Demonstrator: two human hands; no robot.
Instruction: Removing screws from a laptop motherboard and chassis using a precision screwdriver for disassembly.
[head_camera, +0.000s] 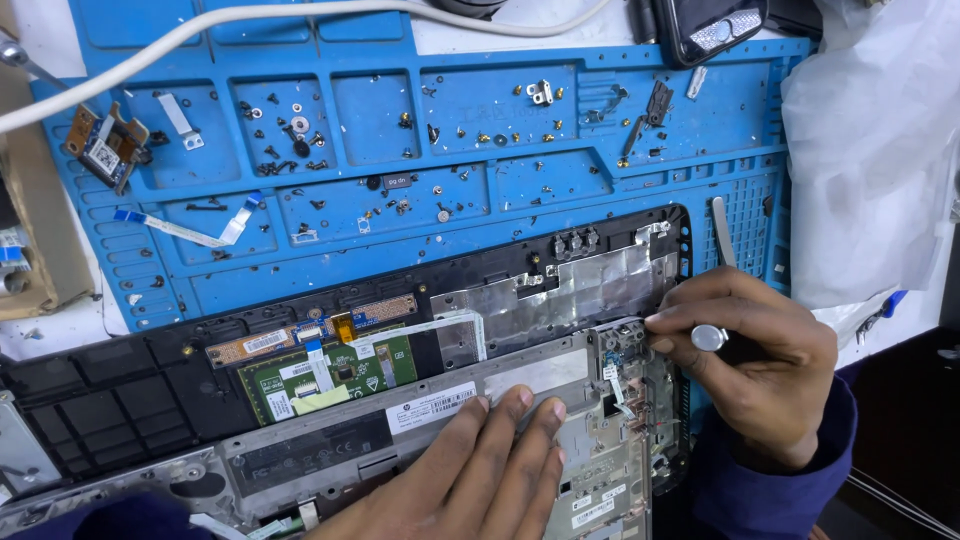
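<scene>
An opened laptop base (130, 395) lies across a blue work mat (480, 200), with its green circuit board (335, 370) and silver foil shielding (590, 285) exposed. My left hand (470, 475) rests flat on the grey metal frame at the bottom, fingers together and pointing up. My right hand (755, 355), wearing a ring with a silver stone, pinches at a small part on the base's right corner (625, 345). What the fingertips hold is too small to tell.
Several loose screws and small brackets (540, 93) lie in the mat's compartments. A small brown board (105, 145) and a flat ribbon cable (190, 230) sit at the left. A white cable (200, 30) crosses the top. White plastic wrap (870, 150) fills the right; a metal pry tool (722, 230) lies beside it.
</scene>
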